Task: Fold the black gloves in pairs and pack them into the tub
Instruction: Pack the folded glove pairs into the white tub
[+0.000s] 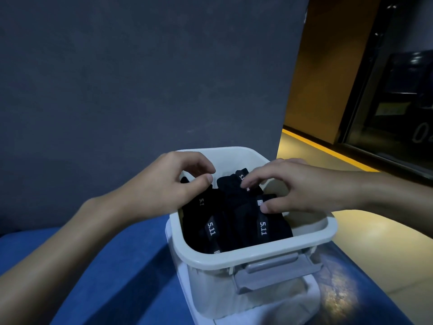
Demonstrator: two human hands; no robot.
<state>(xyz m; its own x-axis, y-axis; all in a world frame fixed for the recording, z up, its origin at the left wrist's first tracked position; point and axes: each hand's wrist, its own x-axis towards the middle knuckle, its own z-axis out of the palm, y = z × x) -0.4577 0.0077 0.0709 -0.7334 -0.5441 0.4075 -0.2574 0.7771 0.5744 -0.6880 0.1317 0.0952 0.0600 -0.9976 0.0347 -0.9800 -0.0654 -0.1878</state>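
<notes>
Head view: at centre left, my left grip (173,184) pinches the black gloves (225,216) packed in the white tub (257,252) at lower centre; from the right, my right grip (293,186) pinches the same pile.

Matt black cloth gloves (234,221); smooth, faintly glossy white plastic tub (255,252); soft blue cloth surface (112,277) beneath.

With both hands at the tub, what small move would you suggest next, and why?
I'd probably press the rear glove down: it stands higher than the front gloves in the tub, the right hand grips it, and the left hand pinches the left glove.
</notes>
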